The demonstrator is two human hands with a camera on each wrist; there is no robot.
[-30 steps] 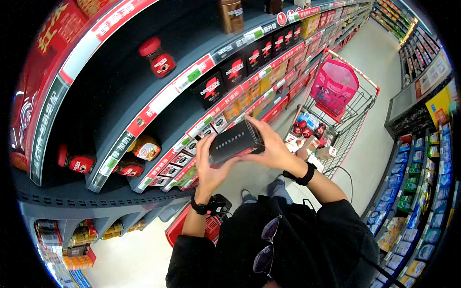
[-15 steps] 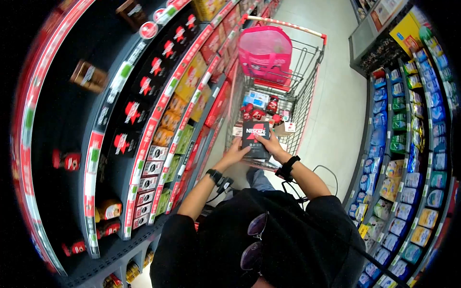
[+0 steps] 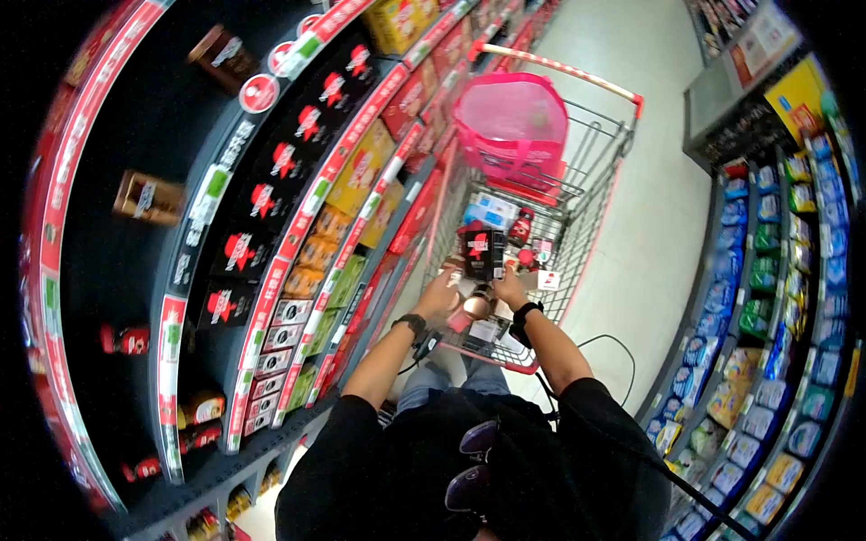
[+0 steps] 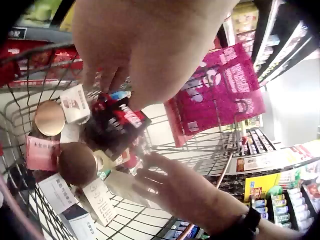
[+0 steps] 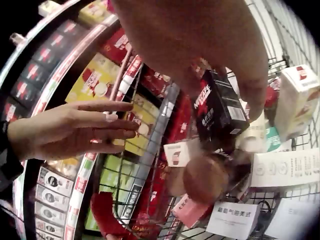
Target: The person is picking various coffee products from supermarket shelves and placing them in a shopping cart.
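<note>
Into the shopping cart (image 3: 561,68), the black box (image 3: 484,257) has been lowered since half a second ago; it is now seen among the goods, between the hands. It appears to be gripped by neither: the left hand (image 3: 439,296) is held with straight fingers, and the right hand (image 3: 511,288) with loosely extended ones; whether an edge is touched cannot be told. A slide or tip could be caused by the uneven goods beneath, it is judged, and a carton underneath could be dented. Counted by size: one cart; one pink bag (image 3: 511,122) at the far end; one black box among the goods, with seven similar shelf boxes (image 3: 239,252) seen at left; at least two round brown lids (image 4: 76,163), nearer; at least one red jar (image 3: 520,228), far right of the box.
</note>
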